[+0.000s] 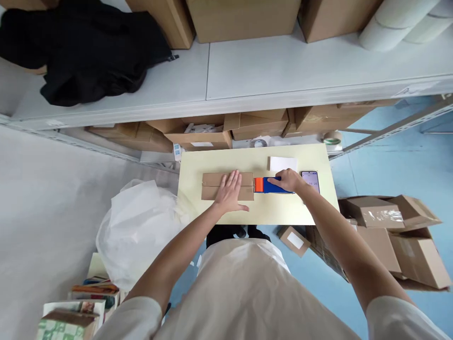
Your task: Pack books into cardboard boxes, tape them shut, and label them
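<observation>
A small closed cardboard box (209, 186) lies lengthwise on the pale yellow table (198, 212). Flat on its top rests my left hand (229, 192), fingers stretched out and the thumb spread away over the near edge. My right hand (288, 180) is wrapped round a blue and orange tape dispenser (259, 184), whose orange end meets the right end of the box. The tape itself is too small to make out. Behind the dispenser lies a white stack of paper (283, 164), and a phone (310, 180) with a lit screen sits beside my right wrist.
Above the table's far edge runs a grey shelf (247, 66) with boxes and a black garment (92, 52). A tape roll (331, 138) sits at the back right. A white plastic bag (138, 226) bulges at the left; cardboard boxes (410, 250) are piled on the right.
</observation>
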